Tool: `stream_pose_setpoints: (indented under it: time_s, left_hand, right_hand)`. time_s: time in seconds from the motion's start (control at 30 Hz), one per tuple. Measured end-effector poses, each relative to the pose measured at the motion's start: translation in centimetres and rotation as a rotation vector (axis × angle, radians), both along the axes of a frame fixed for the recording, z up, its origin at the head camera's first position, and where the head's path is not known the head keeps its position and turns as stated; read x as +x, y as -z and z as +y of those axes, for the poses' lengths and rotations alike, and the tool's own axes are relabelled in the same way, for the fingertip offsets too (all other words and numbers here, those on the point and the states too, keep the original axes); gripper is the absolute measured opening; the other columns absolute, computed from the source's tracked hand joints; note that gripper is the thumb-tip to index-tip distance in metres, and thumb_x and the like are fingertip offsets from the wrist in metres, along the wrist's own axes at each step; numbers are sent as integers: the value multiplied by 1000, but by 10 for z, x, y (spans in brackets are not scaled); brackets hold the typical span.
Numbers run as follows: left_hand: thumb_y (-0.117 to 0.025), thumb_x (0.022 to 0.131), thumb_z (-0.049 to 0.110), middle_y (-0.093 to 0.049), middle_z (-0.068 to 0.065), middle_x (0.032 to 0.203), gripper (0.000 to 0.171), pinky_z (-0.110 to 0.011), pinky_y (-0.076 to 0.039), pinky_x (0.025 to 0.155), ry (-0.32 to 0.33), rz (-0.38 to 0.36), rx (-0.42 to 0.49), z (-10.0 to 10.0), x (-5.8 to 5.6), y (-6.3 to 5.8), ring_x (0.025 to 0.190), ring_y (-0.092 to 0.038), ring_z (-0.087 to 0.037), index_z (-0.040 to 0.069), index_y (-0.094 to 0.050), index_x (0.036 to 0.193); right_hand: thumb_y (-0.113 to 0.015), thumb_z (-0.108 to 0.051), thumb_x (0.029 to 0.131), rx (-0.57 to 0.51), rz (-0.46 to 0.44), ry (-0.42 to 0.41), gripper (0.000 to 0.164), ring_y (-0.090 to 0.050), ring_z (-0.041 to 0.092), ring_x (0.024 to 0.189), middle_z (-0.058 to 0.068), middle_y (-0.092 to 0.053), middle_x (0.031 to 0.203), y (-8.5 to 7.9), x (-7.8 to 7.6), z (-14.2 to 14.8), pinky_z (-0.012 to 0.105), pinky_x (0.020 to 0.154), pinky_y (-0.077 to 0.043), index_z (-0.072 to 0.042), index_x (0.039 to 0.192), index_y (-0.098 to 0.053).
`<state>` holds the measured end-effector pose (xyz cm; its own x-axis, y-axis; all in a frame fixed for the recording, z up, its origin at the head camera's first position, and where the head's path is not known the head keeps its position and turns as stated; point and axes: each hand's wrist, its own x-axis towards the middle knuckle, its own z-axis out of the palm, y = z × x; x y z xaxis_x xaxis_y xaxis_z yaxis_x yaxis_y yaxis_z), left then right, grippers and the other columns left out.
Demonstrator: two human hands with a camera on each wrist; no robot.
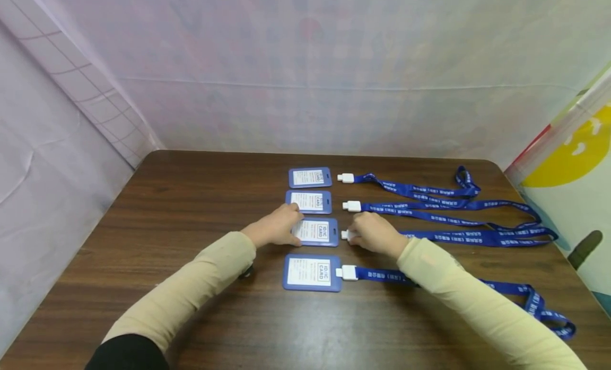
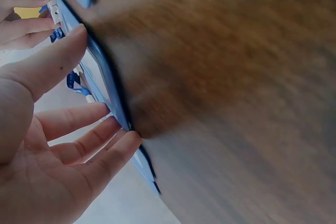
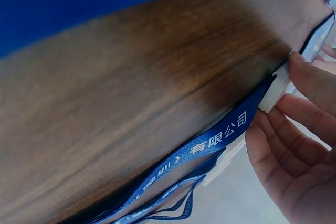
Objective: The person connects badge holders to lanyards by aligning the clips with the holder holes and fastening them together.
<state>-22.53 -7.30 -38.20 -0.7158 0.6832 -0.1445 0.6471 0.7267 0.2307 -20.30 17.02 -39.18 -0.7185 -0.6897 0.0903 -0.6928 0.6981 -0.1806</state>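
Observation:
My left hand (image 1: 277,227) grips a blue ID card holder (image 1: 324,232), the third from the back, at its left end, thumb on the near edge and fingers on the far edge. To its right, my right hand (image 1: 377,235) pinches the white plastic clip (image 3: 274,93) of a blue lanyard (image 1: 477,237). A small gap separates this clip's tip from the holder's slotted end. Closer to me, another card holder (image 1: 307,274) lies with a white clip (image 1: 349,273) at its slot; whether they are joined I cannot tell.
Behind my hands lie two more card holders (image 1: 310,177), each with a lanyard clip (image 1: 351,206) a short way to its right. Straps stretch toward the right table edge, the nearest one (image 1: 515,289) passing under my right forearm. A pale curtain (image 1: 305,110) hangs behind the brown table (image 1: 200,190).

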Motion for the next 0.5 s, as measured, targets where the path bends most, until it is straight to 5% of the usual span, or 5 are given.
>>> stream_pose_setpoints:
  time_s: [0.5]
  left_hand:
    - [-79,67,30,-52,-11,89,50,-35,-44,81,1,35,-52,2,-1,-1,86,-51,-26,-5,-62,99]
  right_hand:
    - [-73,-8,73,-58,62,-78,6,-54,13,59,1,-60,66,2,-1,1,25,55,-48,-5,74,-68]
